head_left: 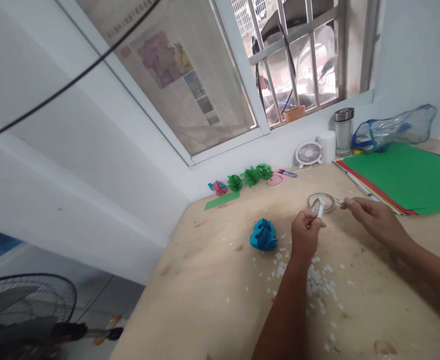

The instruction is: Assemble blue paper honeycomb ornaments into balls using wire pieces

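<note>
My left hand (304,234) is closed around a narrow roll of white tape (320,209), held up on edge above the table. To its right, my right hand (373,219) pinches a small thin item (339,202), too small to name. Just behind the tape, a larger thin ring-shaped roll (329,196) lies flat on the wood. A blue folded-paper ball (264,235) sits left of my left hand. Many small white scraps (319,282) are scattered around and beneath my left forearm.
Along the wall stand green paper balls (251,176), a pink-and-blue one (219,188), snips (287,173), a small white fan (309,153) and a glass bottle (343,131). Coloured sheets (407,175) and a clear bag (400,129) occupy the right. A floor fan (25,305) is beyond the table's left edge.
</note>
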Demonstrator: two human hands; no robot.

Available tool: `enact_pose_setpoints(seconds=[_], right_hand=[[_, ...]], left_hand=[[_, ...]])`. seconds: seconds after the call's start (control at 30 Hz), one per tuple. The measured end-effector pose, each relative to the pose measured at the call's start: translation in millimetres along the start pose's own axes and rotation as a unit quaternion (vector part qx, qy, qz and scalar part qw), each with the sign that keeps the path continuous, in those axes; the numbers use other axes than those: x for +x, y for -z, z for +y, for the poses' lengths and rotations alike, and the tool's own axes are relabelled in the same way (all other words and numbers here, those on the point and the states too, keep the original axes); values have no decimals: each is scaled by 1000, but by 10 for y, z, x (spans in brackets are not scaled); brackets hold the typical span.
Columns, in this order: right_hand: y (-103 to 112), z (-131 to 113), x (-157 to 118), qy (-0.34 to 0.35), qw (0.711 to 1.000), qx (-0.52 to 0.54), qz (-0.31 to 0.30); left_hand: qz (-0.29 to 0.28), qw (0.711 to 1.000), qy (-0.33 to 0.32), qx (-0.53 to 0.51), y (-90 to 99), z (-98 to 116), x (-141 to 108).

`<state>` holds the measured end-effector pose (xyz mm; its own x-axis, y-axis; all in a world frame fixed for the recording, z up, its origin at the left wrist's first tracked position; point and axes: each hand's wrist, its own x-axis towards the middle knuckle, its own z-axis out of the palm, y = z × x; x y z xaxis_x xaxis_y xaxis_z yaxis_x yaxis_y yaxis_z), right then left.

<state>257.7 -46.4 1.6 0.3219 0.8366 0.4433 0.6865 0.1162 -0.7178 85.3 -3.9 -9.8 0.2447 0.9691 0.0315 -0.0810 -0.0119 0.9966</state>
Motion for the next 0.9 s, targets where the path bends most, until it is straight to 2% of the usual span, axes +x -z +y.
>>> enact_pose_setpoints(seconds=[0.13, 0.23, 0.43, 0.6, 0.9], right_hand=[[-9, -66, -42, 9, 1000, -8, -13], [-29, -90, -62, 24, 999, -23, -28], [-61, -43, -74, 43, 992, -117, 28], [-66, -65, -91, 93, 987, -133, 20], [-77, -44, -114, 105, 980, -164, 33]], left_hand=[[1, 999, 31, -39, 27, 59, -42], [-6, 998, 26, -54, 59, 84, -75], [-17, 997, 27, -68, 75, 106, -89], [-18, 998, 22, -48, 45, 102, -83], [-33, 999, -12, -15, 37, 24, -75]])
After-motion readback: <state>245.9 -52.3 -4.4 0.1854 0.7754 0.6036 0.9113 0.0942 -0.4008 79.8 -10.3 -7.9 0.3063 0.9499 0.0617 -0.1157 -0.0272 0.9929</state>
